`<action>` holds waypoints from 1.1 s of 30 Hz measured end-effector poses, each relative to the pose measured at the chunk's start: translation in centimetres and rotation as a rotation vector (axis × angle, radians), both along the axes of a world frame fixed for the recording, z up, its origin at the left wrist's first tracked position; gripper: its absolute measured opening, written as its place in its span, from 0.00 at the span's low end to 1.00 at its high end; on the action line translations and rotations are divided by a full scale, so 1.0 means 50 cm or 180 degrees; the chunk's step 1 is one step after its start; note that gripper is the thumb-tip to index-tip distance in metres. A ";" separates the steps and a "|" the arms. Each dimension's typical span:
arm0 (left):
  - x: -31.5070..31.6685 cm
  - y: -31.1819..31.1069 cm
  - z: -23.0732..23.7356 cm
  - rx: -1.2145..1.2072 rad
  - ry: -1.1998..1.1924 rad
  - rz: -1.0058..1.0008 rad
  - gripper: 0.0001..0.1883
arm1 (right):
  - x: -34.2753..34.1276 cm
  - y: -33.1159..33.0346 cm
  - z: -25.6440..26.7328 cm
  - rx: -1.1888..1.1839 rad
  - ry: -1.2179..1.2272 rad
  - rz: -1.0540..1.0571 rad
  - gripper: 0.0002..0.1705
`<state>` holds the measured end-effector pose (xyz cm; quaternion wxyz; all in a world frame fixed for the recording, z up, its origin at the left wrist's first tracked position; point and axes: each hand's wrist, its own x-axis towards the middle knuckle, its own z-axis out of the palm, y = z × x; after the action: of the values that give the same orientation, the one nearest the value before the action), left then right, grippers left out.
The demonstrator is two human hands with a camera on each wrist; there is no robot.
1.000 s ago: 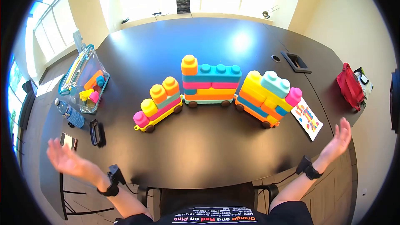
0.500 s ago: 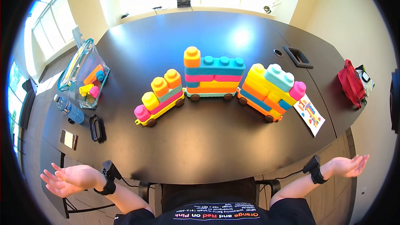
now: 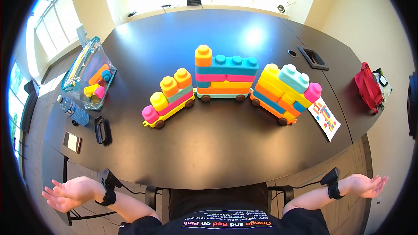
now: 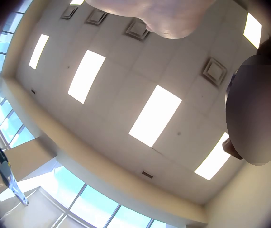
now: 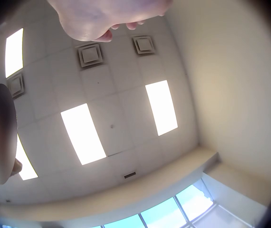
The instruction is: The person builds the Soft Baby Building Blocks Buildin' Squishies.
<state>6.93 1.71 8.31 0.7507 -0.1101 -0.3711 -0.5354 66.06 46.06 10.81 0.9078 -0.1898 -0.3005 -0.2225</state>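
Observation:
My left hand (image 3: 72,193) is held out palm up beyond the table's near left side, fingers spread and loosely bent, with nothing in it. On the other side my right hand (image 3: 365,185) is likewise turned up and holds nothing. Between them on the table stands a toy train of big building blocks in three wheeled cars. The left car (image 3: 176,105) rises in steps from a pink block to orange ones. An orange block tops one end of the middle car (image 3: 228,69). Yellow, orange and blue blocks fill the right car (image 3: 271,90). Both wrist views show mostly ceiling.
A clear zip bag (image 3: 102,51) with several loose blocks stands at the left. Near it are a water bottle (image 3: 75,110), a black case (image 3: 100,130) and a phone (image 3: 72,142). A printed sheet (image 3: 326,121) lies by the right car; a red bag (image 3: 367,88) sits at the right.
Both raised hands have come down and back toward the body, with palms turned up. They have barely moved in the last half second. The train stays in place.

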 end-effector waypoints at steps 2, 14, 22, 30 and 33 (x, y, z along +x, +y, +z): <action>0.001 0.004 -0.001 -0.0064 -0.0020 -0.0012 0.26 | -0.007 0.002 0.000 -0.0027 -0.0028 0.0000 0.12; 0.003 0.009 0.002 -0.0086 -0.0017 -0.0079 0.26 | -0.015 0.012 -0.006 -0.0200 -0.0012 0.0227 0.12; -0.091 0.020 -0.055 -0.1589 -0.1518 -0.0164 0.24 | -0.016 0.017 -0.009 -0.0226 -0.0039 0.0221 0.12; -0.256 -0.023 -0.214 -0.4370 -0.4871 0.0418 0.57 | -0.035 0.031 -0.020 -0.0316 -0.0248 0.0512 0.11; -0.282 -0.024 -0.224 -0.4426 -0.4970 0.0106 0.49 | -0.051 0.031 -0.021 -0.0356 -0.0379 0.0629 0.09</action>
<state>-7.18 0.51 -2.90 0.0807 -0.1360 -0.9806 -0.1157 63.50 47.63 9.78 0.8939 -0.1961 -0.3830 -0.1258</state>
